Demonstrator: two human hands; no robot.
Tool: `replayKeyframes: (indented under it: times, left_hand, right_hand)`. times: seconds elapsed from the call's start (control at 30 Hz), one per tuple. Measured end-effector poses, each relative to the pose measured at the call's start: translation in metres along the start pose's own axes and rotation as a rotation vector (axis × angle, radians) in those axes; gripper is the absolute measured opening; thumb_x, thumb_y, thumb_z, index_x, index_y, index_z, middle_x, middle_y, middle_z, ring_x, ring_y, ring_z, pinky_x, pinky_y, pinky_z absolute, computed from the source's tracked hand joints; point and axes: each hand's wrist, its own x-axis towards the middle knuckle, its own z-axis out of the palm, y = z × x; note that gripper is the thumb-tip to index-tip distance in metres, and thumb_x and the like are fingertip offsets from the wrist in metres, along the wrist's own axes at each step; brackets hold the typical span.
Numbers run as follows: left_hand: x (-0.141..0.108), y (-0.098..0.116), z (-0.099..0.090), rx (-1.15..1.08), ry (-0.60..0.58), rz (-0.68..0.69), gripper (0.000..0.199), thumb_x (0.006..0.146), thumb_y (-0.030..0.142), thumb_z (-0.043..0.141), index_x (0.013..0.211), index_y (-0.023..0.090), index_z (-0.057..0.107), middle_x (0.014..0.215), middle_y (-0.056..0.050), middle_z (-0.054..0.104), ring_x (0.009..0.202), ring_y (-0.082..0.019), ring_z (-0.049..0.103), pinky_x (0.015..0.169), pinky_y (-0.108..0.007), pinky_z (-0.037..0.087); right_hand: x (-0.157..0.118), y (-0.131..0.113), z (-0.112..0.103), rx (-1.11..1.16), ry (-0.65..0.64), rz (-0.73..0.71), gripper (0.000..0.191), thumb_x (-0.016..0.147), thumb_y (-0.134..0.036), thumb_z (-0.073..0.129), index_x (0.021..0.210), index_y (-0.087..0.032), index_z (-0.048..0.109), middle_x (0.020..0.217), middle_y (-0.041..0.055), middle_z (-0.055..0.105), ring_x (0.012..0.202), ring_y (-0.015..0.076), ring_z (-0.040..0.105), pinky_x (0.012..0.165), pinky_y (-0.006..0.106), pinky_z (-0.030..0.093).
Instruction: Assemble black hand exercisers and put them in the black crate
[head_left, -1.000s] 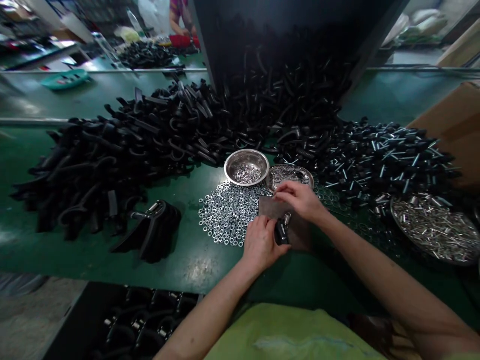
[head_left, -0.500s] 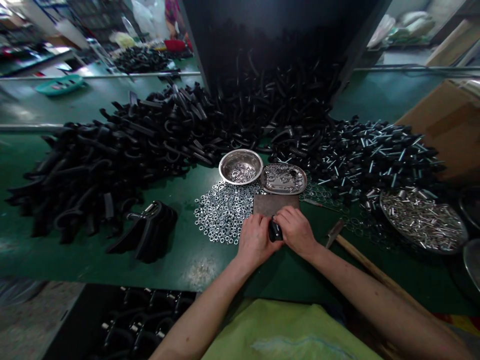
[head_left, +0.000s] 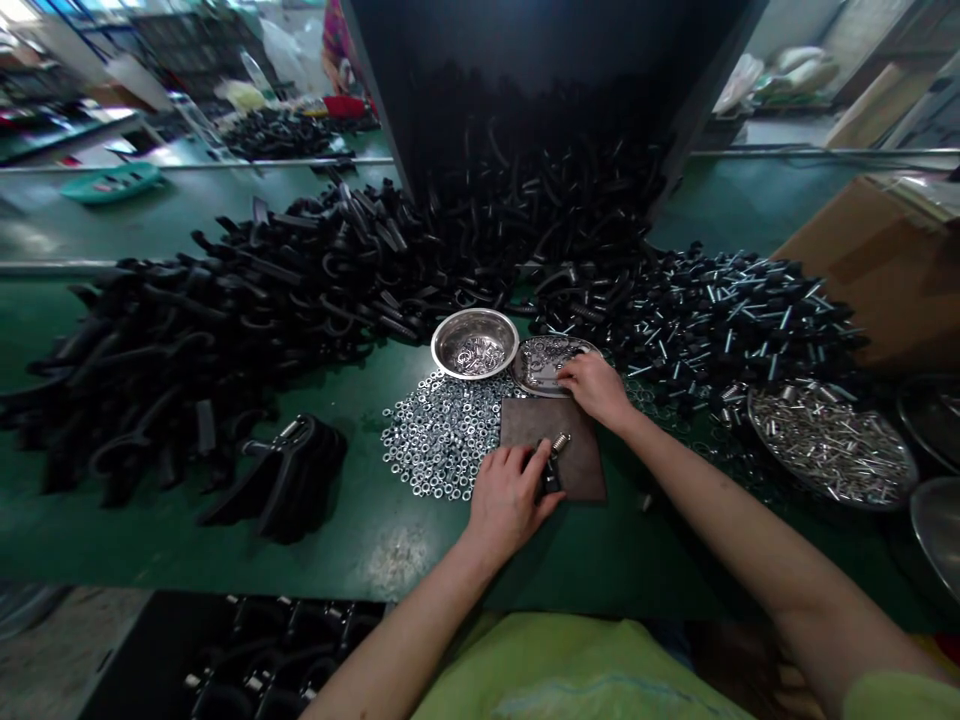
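Observation:
My left hand [head_left: 510, 495] is closed round a black plastic part [head_left: 551, 477] and rests it on a flat brown metal plate [head_left: 585, 465]. A small metal spring [head_left: 560, 441] sticks up at the part's far end. Beyond the plate, my right hand [head_left: 596, 388] reaches into a shallow oval metal tray [head_left: 534, 383] of small metal pieces. Its thumb and fingertips are pinched together, and what is between them is too small to make out. Beside my left hand lies a heap of hex nuts [head_left: 435, 440]. A round steel bowl [head_left: 442, 345] with small metal pieces stands behind the nuts.
Heaps of black curved plastic parts [head_left: 225, 330] spread across the back and left. A stack of black parts [head_left: 292, 480] stands at front left. To the right are black knobs with bolts [head_left: 750, 310], a dish of metal pins [head_left: 832, 445] and a cardboard box [head_left: 877, 270].
My right hand has left the black part and moved forward to the oval tray. The left hand keeps the part on the plate, where the spring now shows.

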Motion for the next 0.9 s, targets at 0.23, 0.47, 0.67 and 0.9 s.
replayKeyframes:
  times: [0.23, 0.47, 0.67, 0.9]
  left_hand:
    - [0.000, -0.003, 0.004, -0.044, 0.008, 0.010, 0.063, 0.078, 0.043, 0.064, 0.134, 0.022, 0.042, 0.112, -0.009, 0.058, 0.101, -0.026, 0.050, 0.087, -0.041, 0.042]
    - [0.001, -0.004, 0.007, -0.092, 0.026, 0.018, 0.061, 0.078, 0.042, 0.064, 0.132, 0.020, 0.044, 0.110, -0.009, 0.058, 0.100, -0.026, 0.051, 0.086, -0.041, 0.044]
    - [0.001, -0.005, 0.008, -0.105, 0.029, 0.012, 0.060, 0.079, 0.043, 0.063, 0.131, 0.021, 0.045, 0.110, -0.010, 0.058, 0.100, -0.026, 0.052, 0.087, -0.042, 0.044]
    - [0.002, -0.005, 0.009, -0.184, 0.050, -0.010, 0.061, 0.075, 0.042, 0.067, 0.129, 0.021, 0.049, 0.109, -0.010, 0.060, 0.101, -0.027, 0.053, 0.088, -0.042, 0.045]
  right_hand:
    - [0.010, 0.001, 0.018, -0.118, -0.075, 0.016, 0.023, 0.088, -0.027, 0.050, 0.085, -0.017, 0.070, 0.091, 0.0101, 0.065, 0.093, 0.0230, 0.051, 0.077, 0.031, 0.039]
    - [0.009, -0.001, 0.000, -0.163, -0.163, -0.025, 0.018, 0.085, -0.020, 0.053, 0.093, -0.015, 0.068, 0.096, 0.0125, 0.068, 0.096, 0.0236, 0.055, 0.082, 0.031, 0.039]
    - [0.010, -0.003, -0.005, -0.122, -0.208, -0.016, 0.016, 0.080, -0.013, 0.054, 0.080, -0.015, 0.071, 0.090, 0.0144, 0.070, 0.096, 0.0260, 0.060, 0.083, 0.031, 0.041]
    - [0.010, -0.003, -0.007, 0.078, -0.072, 0.101, 0.019, 0.083, -0.014, 0.050, 0.095, -0.014, 0.064, 0.093, 0.0133, 0.069, 0.092, 0.0234, 0.061, 0.080, 0.032, 0.044]
